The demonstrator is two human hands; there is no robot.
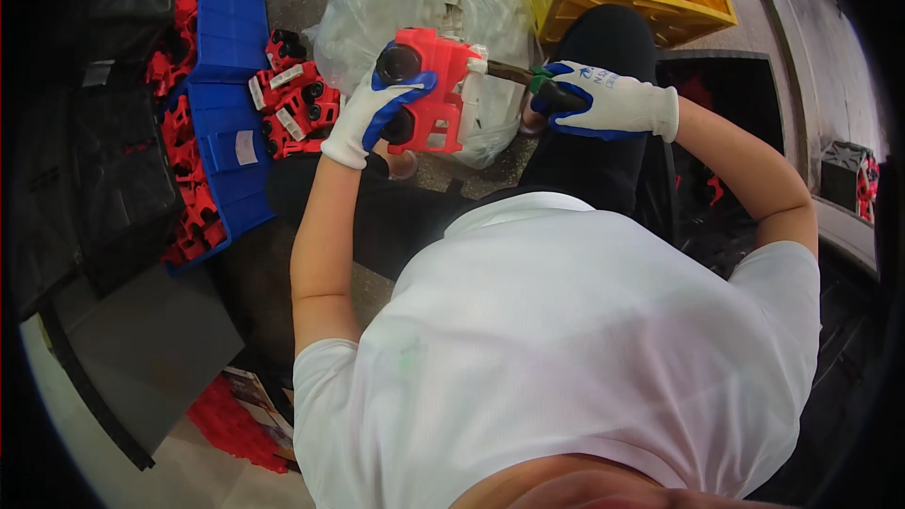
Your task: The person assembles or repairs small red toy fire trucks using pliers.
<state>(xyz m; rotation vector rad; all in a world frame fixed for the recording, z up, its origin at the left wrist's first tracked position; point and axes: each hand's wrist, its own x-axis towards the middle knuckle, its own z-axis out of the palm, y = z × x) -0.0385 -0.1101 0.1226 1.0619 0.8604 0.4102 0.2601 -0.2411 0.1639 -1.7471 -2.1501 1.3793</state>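
Observation:
My left hand [370,123], in a white glove with blue coating, is wrapped round a red toy truck [441,85] with black wheels. The truck is held up sideways over the floor, between my knees. In my right hand [608,102], gloved the same way, is a tool [509,72] with a black and green handle and a dark, narrow blade. Its tip meets a small white piece at the truck's right side; whether it cuts or pries there I cannot tell. Behind the truck lies a clear plastic bag [401,0] with pale scraps inside.
More red toy trucks [300,104] lie heaped on the left, beside blue bins [226,33] that hold others. A yellow crate [556,14] of red trucks stands at the far right. Black containers [745,85] flank my right leg. A grey panel [141,349] is at lower left.

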